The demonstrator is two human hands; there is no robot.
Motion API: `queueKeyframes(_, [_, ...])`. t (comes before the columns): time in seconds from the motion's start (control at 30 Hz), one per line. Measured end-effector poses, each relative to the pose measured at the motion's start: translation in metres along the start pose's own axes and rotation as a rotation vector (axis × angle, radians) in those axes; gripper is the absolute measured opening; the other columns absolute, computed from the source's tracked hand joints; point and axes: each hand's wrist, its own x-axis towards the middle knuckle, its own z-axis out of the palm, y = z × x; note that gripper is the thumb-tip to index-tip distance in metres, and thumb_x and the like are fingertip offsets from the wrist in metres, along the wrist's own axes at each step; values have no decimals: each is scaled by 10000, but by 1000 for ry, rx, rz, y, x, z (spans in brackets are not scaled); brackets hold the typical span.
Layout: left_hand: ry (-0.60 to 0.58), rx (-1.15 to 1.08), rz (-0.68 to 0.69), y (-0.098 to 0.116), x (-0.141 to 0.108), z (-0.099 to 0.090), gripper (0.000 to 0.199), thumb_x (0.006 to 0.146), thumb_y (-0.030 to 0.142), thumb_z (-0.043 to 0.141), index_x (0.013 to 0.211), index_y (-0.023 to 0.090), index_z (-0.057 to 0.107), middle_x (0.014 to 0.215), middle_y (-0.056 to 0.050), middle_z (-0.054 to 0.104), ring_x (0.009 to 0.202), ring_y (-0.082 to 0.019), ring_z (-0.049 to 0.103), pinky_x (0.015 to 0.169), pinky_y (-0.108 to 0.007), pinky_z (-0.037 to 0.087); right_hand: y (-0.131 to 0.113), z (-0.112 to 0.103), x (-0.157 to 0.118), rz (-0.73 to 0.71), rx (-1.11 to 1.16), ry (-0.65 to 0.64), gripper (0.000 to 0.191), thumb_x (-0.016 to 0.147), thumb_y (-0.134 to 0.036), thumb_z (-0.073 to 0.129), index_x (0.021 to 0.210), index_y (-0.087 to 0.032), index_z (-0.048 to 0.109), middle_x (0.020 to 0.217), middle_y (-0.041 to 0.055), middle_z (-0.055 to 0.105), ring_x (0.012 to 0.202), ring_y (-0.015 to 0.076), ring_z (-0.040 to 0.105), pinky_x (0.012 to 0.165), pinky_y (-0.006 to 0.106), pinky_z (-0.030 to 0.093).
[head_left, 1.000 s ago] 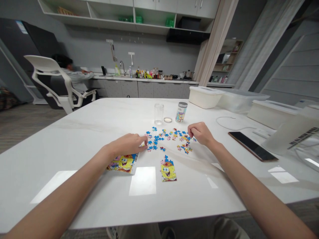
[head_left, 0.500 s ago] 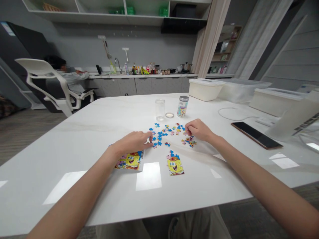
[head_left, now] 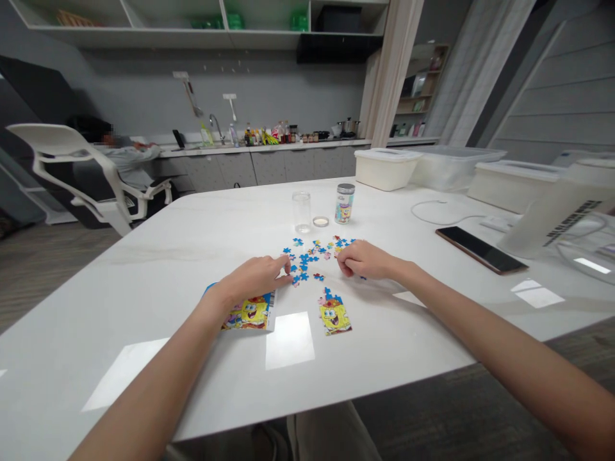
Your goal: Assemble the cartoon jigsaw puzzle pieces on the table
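Note:
Loose puzzle pieces (head_left: 304,261), many of them blue, lie scattered on the white table between my hands. My left hand (head_left: 262,276) rests at their left edge, thumb and forefinger apart, with nothing visible between them. Under that wrist lies a printed picture sheet (head_left: 254,314) with a yellow cartoon face. At the right of the pile, my right hand (head_left: 362,259) has its fingers curled down over some pieces; what they hold, if anything, is hidden. A partly joined puzzle (head_left: 335,317) showing the same yellow face lies nearer the table's front edge.
Behind the pieces stand a clear jar (head_left: 302,212), a round lid (head_left: 320,221) and a printed can (head_left: 344,205). To the right are a phone (head_left: 480,250), a leaning white bottle (head_left: 552,211) and plastic boxes (head_left: 387,171). A person sits on a chair (head_left: 52,137) at back left.
My right hand has moved left over the pieces, covering some at the right of the pile. My left hand has kept nearly the same place and pose. The camera view has shifted slightly.

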Motion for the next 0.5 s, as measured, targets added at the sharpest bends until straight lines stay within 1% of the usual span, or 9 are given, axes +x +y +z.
queueKeyframes(0.1, [11, 12, 7, 0, 0, 1, 302, 919, 442, 386, 1044, 226, 555, 734, -37, 652, 670, -202, 602, 636, -287, 394, 5, -3, -1, -13, 17, -2, 238, 660, -83, 399, 545, -166, 589, 600, 17, 636, 556, 125, 505, 629, 249, 361])
queueKeyframes(0.17, [13, 26, 23, 1, -1, 2, 296, 924, 424, 374, 1024, 218, 562, 748, -45, 661, 674, -202, 607, 652, -292, 402, 12, -8, -2, 7, 36, 18, 244, 659, -88, 392, 542, -167, 591, 584, 16, 634, 549, 126, 510, 619, 242, 371])
queueKeyframes(0.27, [6, 48, 34, 1, 0, 4, 292, 925, 406, 362, 997, 213, 569, 765, -56, 675, 688, -207, 618, 658, -297, 408, 25, -18, -5, 115, 41, 61, 253, 663, -98, 384, 537, -163, 594, 550, 18, 619, 519, 124, 507, 594, 235, 378])
queueKeyframes(0.4, [14, 53, 36, -3, 3, 9, 338, 919, 463, 342, 1010, 225, 564, 753, -58, 682, 693, -220, 628, 644, -304, 405, 41, -33, -13, 287, 16, 96, 280, 692, -108, 375, 557, -147, 617, 546, 23, 612, 492, 117, 511, 599, 232, 387])
queueKeyframes(0.5, [16, 50, 36, -7, 5, 11, 376, 915, 501, 324, 1019, 229, 562, 719, -56, 677, 665, -231, 626, 624, -311, 399, 49, -39, -17, 355, -29, 93, 304, 706, -107, 374, 589, -139, 653, 569, 28, 630, 508, 116, 530, 615, 225, 389])
